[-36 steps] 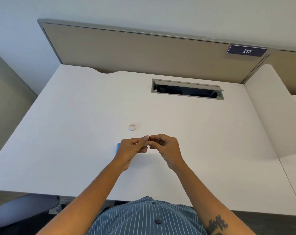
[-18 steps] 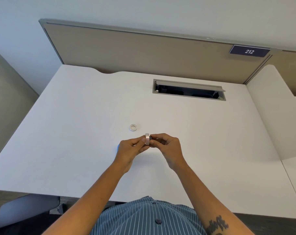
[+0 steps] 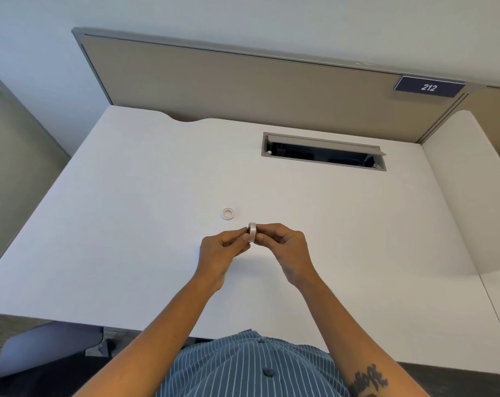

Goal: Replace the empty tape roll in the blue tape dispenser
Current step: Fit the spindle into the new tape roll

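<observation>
- Tape roll (image 3: 252, 232), new: small pale ring held on edge above the white desk (image 3: 128, 224), pinched between both hands. It sits just nearer the person than the empty core. Judged held upright so its open centre can be lined up with a hub or spindle.
- Left hand (image 3: 223, 253): thumb and forefinger closed on the left face of the tape roll, other fingers curled under. A dark sliver shows between its fingertips and the roll, possibly a hub piece; too small to tell.
- Right hand (image 3: 286, 247): fingertips closed on the right face of the tape roll, steadying it from the opposite side. Two-handed grip judged suited to pressing a part into the ring or finding the tape's free end.
- Empty core (image 3: 228, 213): white ring lying flat on the desk, just beyond the tape roll and slightly left, apart from both hands. Judged set aside as the spent roll.
- Blue tape dispenser: not visible now; may lie hidden under the left hand, cannot tell.
- Cable tray opening (image 3: 323, 151): grey-framed slot, well beyond the tape roll toward the partition.
- Stage, as judged: old roll out, new roll being readied, not yet seated.
</observation>
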### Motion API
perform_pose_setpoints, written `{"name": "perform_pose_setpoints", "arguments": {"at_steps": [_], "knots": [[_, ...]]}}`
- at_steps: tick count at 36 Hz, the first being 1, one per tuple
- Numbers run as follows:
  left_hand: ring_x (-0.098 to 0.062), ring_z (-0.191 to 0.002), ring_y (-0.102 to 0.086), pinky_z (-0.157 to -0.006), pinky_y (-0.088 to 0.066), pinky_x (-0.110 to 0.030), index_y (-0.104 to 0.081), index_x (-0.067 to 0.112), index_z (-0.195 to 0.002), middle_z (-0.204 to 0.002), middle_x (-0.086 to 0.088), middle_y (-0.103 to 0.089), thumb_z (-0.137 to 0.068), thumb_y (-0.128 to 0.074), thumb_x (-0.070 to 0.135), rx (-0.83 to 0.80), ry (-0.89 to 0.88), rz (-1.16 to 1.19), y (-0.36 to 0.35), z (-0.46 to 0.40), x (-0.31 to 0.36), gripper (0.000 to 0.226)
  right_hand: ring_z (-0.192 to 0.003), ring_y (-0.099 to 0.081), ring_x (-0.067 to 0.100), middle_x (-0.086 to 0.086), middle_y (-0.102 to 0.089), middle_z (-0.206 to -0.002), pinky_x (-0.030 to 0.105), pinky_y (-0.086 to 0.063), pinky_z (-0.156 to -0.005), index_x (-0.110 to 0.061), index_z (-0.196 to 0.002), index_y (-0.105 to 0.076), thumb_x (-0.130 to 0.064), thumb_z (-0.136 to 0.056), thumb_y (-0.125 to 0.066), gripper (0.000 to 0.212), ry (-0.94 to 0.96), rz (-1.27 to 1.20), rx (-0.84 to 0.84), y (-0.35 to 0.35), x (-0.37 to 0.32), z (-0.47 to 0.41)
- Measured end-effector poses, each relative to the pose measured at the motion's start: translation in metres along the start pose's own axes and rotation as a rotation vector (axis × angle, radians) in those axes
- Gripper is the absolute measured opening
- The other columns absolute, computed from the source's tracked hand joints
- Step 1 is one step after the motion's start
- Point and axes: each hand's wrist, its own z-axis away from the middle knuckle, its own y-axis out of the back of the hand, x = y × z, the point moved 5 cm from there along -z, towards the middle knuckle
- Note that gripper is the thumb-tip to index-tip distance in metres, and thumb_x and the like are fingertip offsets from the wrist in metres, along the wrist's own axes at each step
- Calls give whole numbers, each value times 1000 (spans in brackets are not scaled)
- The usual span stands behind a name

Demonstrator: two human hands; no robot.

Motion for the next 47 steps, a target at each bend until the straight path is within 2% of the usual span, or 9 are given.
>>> {"name": "perform_pose_setpoints", "arguments": {"at_steps": [7, 13, 22, 34, 47], "knots": [[-23, -106, -82, -101, -63, -36, -81, 8, -121, -116, -5, -84, -96, -78, 11, -23, 17, 14, 0, 0, -2, 25, -111, -80, 31, 12, -82, -118, 52, -61, -108, -9, -115, -84, 3, -94, -79, 25, -9, 27, 17, 1, 1, -1], [-25, -109, -81, -98, -64, -35, -82, 8, -118, -116, -6, -84, -98, -77, 16, -24, 14, 43, -1, 1, -1, 23, -107, -81, 31, 11, -84, -115, 52, -62, -105, -11, -112, -86, 0, -91, -83, 23, -7, 54, 30, 1, -1, -1], [-27, -102, -83, -105, -61, -45, -83, 11, -117, -112, -6, -85, -95, -80, 16, -4, 38, 13, -1, 3, -2, 23, -106, -81, 31, 10, -84, -114, 53, -62, -105, -12, -111, -86, 0, -91, -83, 23, -12, 82, 29, 0, -1, 0], [-28, -99, -83, -101, -63, -40, -85, 14, -112, -109, -6, -85, -90, -86, 20, -9, 47, 3, 0, 4, -2, 23, -108, -81, 33, 12, -83, -114, 55, -60, -107, -9, -111, -86, 1, -90, -83, 24, -16, 92, 18, 1, -2, 2], [-26, -96, -84, -98, -64, -38, -85, 16, -112, -107, -3, -86, -87, -88, 21, -19, 52, -35, 1, 7, 1, 26, -112, -79, 27, 6, -84, -112, 54, -58, -110, -16, -108, -88, -7, -86, -90, 24, -23, 121, 3, 1, 0, 3]]}}
